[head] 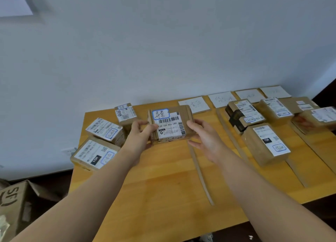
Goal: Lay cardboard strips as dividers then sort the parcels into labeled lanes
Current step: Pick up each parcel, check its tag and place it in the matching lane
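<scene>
Left hand and right hand grip a labelled parcel above the desk; a careless set-down could knock the cardboard strip askew.

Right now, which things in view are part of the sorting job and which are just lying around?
Job: parcel held by left hand and right hand; cardboard strips; paper lane labels; unsorted parcels at left; sorted parcels in right lanes.
Lying about: open carton on the floor; wall socket.
</scene>
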Tool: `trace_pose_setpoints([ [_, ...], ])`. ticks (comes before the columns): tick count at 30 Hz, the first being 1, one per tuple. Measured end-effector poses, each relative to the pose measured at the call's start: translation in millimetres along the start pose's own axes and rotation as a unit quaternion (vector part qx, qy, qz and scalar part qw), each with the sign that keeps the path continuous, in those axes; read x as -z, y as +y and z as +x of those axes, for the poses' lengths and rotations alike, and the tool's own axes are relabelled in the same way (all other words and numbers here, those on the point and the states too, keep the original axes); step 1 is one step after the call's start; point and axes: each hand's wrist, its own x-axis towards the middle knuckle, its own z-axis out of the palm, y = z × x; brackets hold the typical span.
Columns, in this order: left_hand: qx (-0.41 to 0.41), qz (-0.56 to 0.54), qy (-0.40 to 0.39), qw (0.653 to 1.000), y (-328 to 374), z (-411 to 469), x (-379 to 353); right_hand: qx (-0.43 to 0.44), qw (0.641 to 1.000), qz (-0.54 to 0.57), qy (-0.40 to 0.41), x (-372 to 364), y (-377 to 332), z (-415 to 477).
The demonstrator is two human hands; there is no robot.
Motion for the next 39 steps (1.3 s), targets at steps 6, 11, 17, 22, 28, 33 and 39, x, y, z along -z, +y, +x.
trace_pose_setpoints([
  [6,0.042,-0.017,0.004,0.999,-7,37,-81,-0.023,0.999,-0.047,-0.005,64,-14,45],
  [11,0.071,-0.022,0.022,0.997,-18,68,-144,-0.017,0.998,-0.062,-0.003,118,-17,83],
  [17,0.086,0.114,0.045,0.989,-39,91,-170,-0.015,0.994,-0.093,0.053,149,9,123],
  [22,0.121,0.149,0.068,0.979,-51,111,-169,-0.029,0.988,-0.119,0.089,160,27,150],
  [28,0.135,0.158,0.062,0.976,-47,139,-172,-0.047,0.987,-0.114,0.1,167,28,177],
  [33,0.132,0.171,0.049,0.975,-39,159,-179,-0.071,0.987,-0.108,0.094,165,27,201],
  [39,0.134,0.173,0.048,0.975,-36,167,-180,-0.086,0.976,-0.155,0.123,158,33,211],
])
